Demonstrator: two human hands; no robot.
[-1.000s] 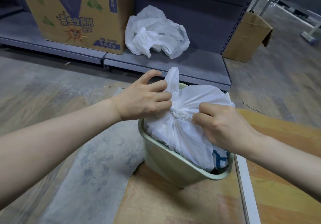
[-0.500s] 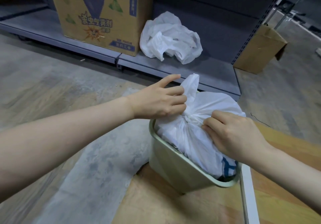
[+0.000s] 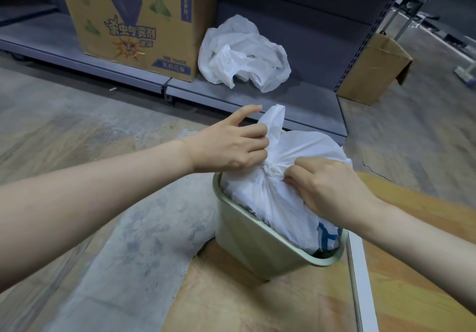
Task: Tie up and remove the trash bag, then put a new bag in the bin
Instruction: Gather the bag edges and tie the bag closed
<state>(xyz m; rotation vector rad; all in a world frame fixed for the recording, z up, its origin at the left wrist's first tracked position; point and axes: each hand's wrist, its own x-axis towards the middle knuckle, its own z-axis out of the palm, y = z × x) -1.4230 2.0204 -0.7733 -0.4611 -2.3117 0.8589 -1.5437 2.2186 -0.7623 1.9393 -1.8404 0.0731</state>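
Gripping trash bag point(image 3: 270, 197), 2 hands.

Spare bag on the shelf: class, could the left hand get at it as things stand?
Probably not yet: the left hand grips the tied bag, though nothing blocks the spare bag.

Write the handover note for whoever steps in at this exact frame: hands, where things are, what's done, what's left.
Left hand: shut on the upright tail of the full trash bag, index finger raised.
Right hand: shut on the bag plastic just right of the knot.
The full bag sits in the pale green bin on the floor.
A crumpled white plastic bag, probably the replacement, lies on the low grey shelf beside the printed cardboard box.
Done: neck gathered, knot formed.
Left: tighten the knot, lift the bag out, line the bin with the new one.
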